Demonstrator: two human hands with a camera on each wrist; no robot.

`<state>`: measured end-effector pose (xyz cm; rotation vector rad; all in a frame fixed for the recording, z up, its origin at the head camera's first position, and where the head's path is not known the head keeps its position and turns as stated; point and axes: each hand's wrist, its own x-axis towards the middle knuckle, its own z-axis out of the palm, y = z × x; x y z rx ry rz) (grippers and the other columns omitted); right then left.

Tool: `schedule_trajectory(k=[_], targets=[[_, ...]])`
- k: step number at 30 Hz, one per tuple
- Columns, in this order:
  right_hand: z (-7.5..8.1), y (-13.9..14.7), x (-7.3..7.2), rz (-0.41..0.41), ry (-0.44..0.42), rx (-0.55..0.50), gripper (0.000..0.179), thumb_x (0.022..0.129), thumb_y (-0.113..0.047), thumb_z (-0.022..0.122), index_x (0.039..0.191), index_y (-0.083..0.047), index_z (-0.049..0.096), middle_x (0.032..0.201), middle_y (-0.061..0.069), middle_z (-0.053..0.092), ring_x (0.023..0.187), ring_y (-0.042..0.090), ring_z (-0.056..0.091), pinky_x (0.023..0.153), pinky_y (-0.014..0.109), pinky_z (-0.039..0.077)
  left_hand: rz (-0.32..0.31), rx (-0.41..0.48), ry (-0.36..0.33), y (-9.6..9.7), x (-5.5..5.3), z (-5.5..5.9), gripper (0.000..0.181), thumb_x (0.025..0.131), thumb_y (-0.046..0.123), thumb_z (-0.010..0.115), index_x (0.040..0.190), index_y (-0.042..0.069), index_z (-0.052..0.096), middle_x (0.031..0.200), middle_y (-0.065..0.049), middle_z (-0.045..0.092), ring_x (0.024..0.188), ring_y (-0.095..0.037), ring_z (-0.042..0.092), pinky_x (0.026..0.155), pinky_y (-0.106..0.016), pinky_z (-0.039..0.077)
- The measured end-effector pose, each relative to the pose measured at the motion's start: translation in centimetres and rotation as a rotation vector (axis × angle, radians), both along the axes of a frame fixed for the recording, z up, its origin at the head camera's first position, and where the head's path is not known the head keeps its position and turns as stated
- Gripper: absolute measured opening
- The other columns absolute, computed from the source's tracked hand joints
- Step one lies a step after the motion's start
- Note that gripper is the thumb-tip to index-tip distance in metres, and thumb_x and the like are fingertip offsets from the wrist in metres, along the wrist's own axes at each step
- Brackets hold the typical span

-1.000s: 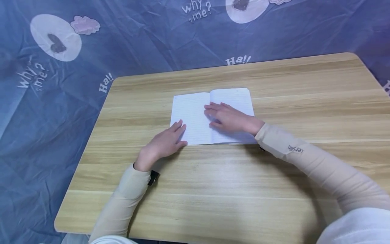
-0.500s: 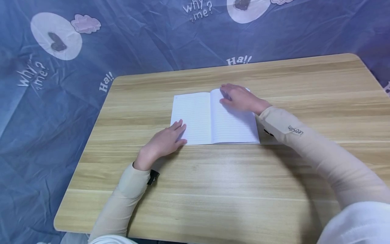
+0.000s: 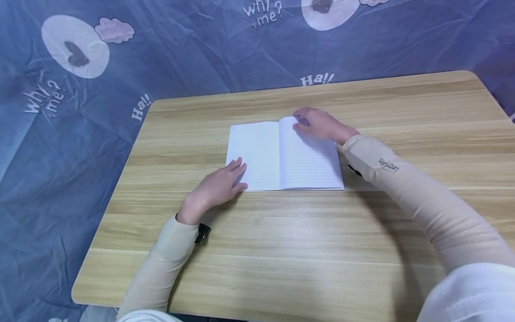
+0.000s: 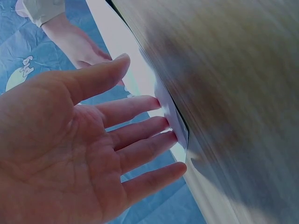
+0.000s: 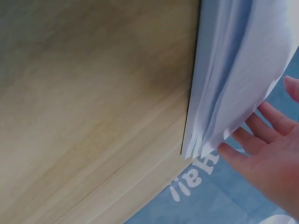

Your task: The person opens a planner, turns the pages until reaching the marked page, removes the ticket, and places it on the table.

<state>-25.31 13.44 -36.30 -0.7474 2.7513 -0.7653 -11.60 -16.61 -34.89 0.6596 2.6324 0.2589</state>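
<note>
A lined notebook lies spread flat with blank ruled pages showing. My left hand rests its fingertips on the lower left corner of the left page, fingers straight and apart; the left wrist view shows the palm bare, holding nothing. At the far edge of the right page is my right hand. In the right wrist view its fingertips touch the top leaf, which bows up from the stack of pages beneath. The right fingers are lightly bent, not wrapped round the paper.
The notebook is on a wood-grain table with rounded corners. Behind and to the left hangs a blue printed cloth. Beige sleeves cover both forearms.
My right hand has slid from the notebook's middle fold away and rightward to the top of the right page. The left hand has stayed at its corner.
</note>
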Motion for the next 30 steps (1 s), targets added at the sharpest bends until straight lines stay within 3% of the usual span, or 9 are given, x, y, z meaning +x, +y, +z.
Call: schedule_trajectory(k=[11,18,22,26,30], targets=[[0.4,0.6,0.0,-0.079,0.037,-0.035,0.037,0.095,-0.013,0.062,0.127,0.006,0.058,0.13,0.026,0.057,0.123,0.04,0.05,0.106,0.051,0.036,0.001,0.0,0.0,0.0,-0.1,-0.2,0.062,0.103,0.031,0.051,0.153,0.001,0.03,0.16,-0.016,0.019,0.145,-0.033,0.022,0.114,-0.05,0.028],[1.2,1.9,0.3,-0.176,0.017,-0.147,0.025,0.093,-0.009,0.065,0.114,0.005,0.064,0.118,0.024,0.064,0.115,0.038,0.056,0.101,0.049,0.04,0.003,-0.003,0.003,0.0,0.0,-0.1,0.062,0.103,0.032,0.051,0.153,0.001,0.03,0.16,-0.016,0.018,0.145,-0.033,0.022,0.114,-0.049,0.028],[1.6,3.0,0.8,-0.255,-0.017,-0.224,0.026,0.091,-0.008,0.067,0.113,0.006,0.065,0.114,0.025,0.064,0.101,0.032,0.057,0.087,0.039,0.044,0.002,-0.002,0.002,0.0,0.1,0.0,0.062,0.103,0.032,0.051,0.153,0.001,0.03,0.16,-0.016,0.018,0.145,-0.034,0.023,0.114,-0.049,0.028],[1.6,4.1,1.5,-0.356,-0.1,-0.29,0.028,0.09,-0.011,0.07,0.111,0.006,0.064,0.107,0.021,0.066,0.085,0.017,0.056,0.071,0.023,0.044,-0.001,0.001,0.007,0.0,0.0,0.0,0.062,0.103,0.031,0.051,0.153,0.001,0.03,0.16,-0.017,0.018,0.145,-0.034,0.023,0.114,-0.05,0.028],[1.3,5.2,2.7,-0.384,-0.195,-0.365,0.034,0.088,-0.01,0.073,0.115,0.007,0.061,0.1,0.012,0.067,0.08,0.004,0.057,0.069,0.014,0.046,-0.005,0.002,0.011,0.0,0.0,0.0,0.062,0.103,0.031,0.05,0.152,0.0,0.03,0.16,-0.018,0.019,0.145,-0.034,0.023,0.114,-0.05,0.028]])
